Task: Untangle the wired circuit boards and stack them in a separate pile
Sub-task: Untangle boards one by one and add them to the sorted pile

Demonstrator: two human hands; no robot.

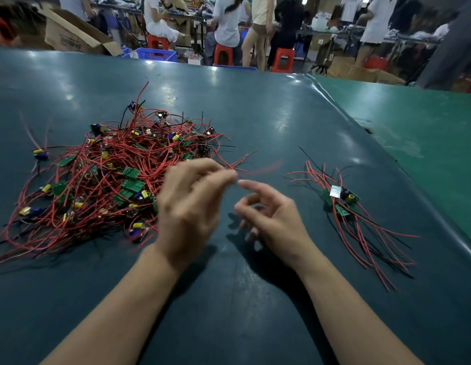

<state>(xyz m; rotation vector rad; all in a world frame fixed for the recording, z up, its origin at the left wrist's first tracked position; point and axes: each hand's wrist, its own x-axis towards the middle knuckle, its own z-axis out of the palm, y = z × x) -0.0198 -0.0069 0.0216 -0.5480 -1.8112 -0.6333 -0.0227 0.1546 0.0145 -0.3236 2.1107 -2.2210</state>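
A big tangled pile of wired circuit boards [110, 175], made of green boards, yellow and blue capacitors and red and black wires, lies on the left of the table. A small separate pile of boards [339, 198] lies to the right, its wires trailing toward me. My left hand [192, 204] hovers blurred at the big pile's right edge with its fingers curled near loose red wire ends [242, 160]; whether it pinches one is unclear. My right hand [271, 217] hangs beside it, index finger out and the other fingers loosely curled, holding nothing.
The dark teal table mat [255, 299] meets a lighter green surface [426, 127] at the right. One stray board [40, 152] lies left of the big pile. Beyond the far edge, people sit on red stools among cardboard boxes and a blue crate [156, 54].
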